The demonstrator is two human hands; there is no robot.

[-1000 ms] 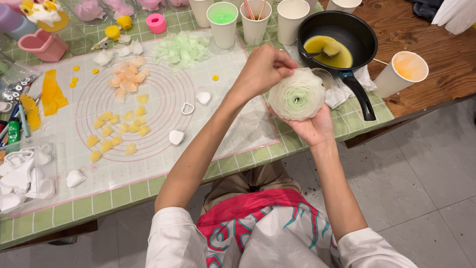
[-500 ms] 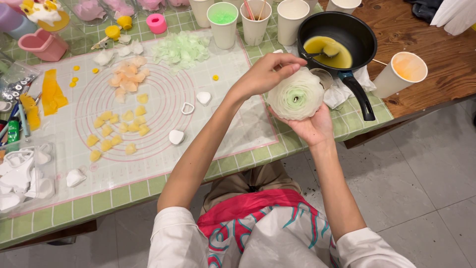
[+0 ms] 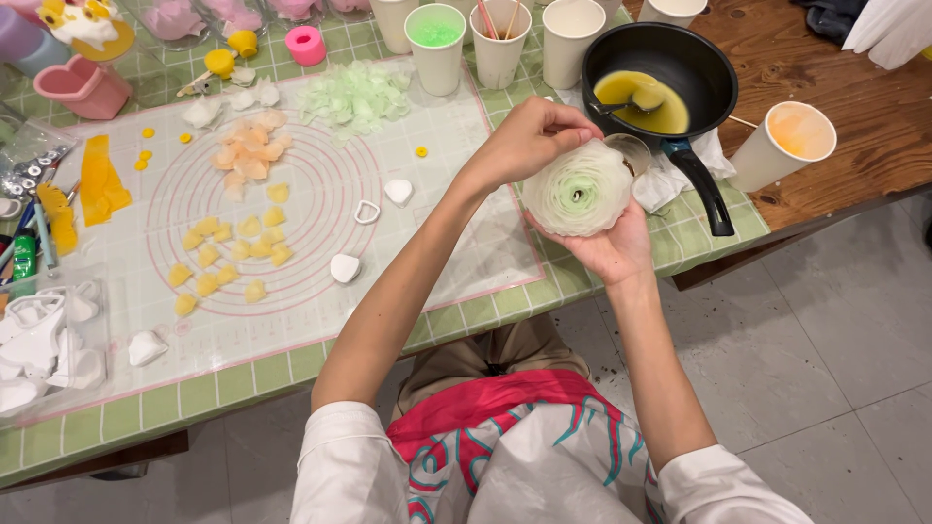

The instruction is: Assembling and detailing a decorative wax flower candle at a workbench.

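Note:
A round, layered flower of pale green and white wax petals [image 3: 577,188] rests in my right hand [image 3: 612,247], which cups it from below over the table's near edge. My left hand [image 3: 529,139] reaches across and pinches the flower's upper rim with its fingertips. Just behind the flower, a black frying pan [image 3: 680,58] holds yellow liquid and a spoon. Piles of loose petals lie on the white mat [image 3: 447,223]: pale green ones [image 3: 354,95], peach ones [image 3: 248,150] and yellow ones [image 3: 228,257].
Several paper cups [image 3: 437,44] stand along the back, one with green liquid; another cup [image 3: 784,141] holds orange liquid at the right. Heart-shaped cutters [image 3: 367,212], pink moulds [image 3: 83,85] and a plastic tray of white pieces [image 3: 44,335] sit at the left. A crumpled cloth [image 3: 670,180] lies beside the pan handle.
The flower has turned slightly in my hands and my left fingers have shifted along its upper rim. Both hands stay in the same place.

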